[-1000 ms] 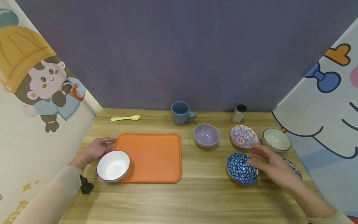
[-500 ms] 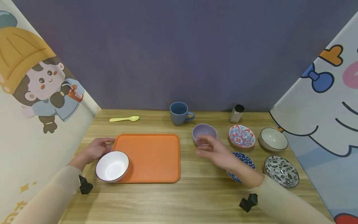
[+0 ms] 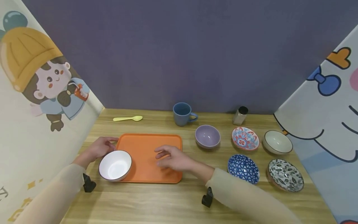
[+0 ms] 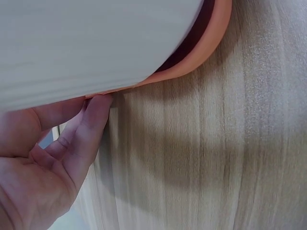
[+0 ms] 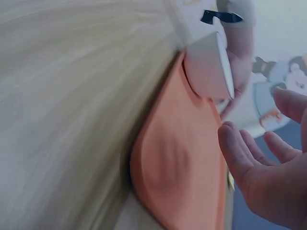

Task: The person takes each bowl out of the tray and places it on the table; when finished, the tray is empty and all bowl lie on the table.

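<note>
My left hand is at the left edge of the orange tray, with thumb and finger meeting at its rim in the left wrist view. A white bowl with a dark rim sits over the tray's near left corner, partly overhanging it, and covers part of that hand's grip. Over the tray's right half hovers my right hand, its fingers apart and loosely bent, holding nothing. In the right wrist view its palm shows bare beside the tray.
Behind the tray lie a yellow spoon and a blue mug. To the right are a purple bowl, a red-patterned dish, a blue-patterned bowl, a cream bowl, a leaf-patterned bowl and a black-capped shaker.
My right hand has swept left from beside the patterned bowls, past the purple bowl, to over the tray. The left hand, tray and white bowl have stayed put.
</note>
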`<state>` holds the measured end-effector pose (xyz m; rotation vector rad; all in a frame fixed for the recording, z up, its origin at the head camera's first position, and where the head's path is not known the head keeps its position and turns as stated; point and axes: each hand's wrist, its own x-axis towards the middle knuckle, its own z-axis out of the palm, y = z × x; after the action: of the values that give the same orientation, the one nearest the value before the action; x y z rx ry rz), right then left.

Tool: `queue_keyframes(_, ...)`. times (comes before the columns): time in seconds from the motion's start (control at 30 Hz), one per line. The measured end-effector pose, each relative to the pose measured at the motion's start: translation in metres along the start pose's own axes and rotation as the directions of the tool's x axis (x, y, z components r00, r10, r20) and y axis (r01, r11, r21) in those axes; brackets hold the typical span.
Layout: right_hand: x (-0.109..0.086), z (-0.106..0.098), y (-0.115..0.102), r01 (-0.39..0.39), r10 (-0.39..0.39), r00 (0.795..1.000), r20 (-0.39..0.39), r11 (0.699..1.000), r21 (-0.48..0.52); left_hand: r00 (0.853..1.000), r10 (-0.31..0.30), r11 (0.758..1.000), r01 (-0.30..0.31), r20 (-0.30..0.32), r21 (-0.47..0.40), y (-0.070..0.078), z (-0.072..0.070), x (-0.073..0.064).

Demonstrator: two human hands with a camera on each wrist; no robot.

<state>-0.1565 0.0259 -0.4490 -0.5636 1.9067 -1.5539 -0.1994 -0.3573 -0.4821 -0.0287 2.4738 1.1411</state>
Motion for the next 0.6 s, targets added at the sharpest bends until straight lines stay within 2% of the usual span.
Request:
queue_keyframes(0.13, 0.019, 0.019, 0.002, -0.027, 0.026, 0.999, 0.033, 0.999, 0.042, 1.000, 0.000, 1.000, 0.000, -0.009, 0.009, 0.000, 0.000, -0.002)
queue_keyframes(0.4, 0.054, 0.050, 0.008, -0.101, 0.097, 0.995, 0.032, 0.979, 0.176, 1.000, -0.007, 1.000, 0.007, -0.009, 0.023, 0.001, -0.001, -0.003)
queue_keyframes(0.6, 0.067, 0.067, 0.008, -0.128, 0.118, 0.991, 0.055, 0.961, 0.245, 1.000, -0.029, 0.999, 0.029, -0.012, 0.030, 0.005, -0.001, -0.003)
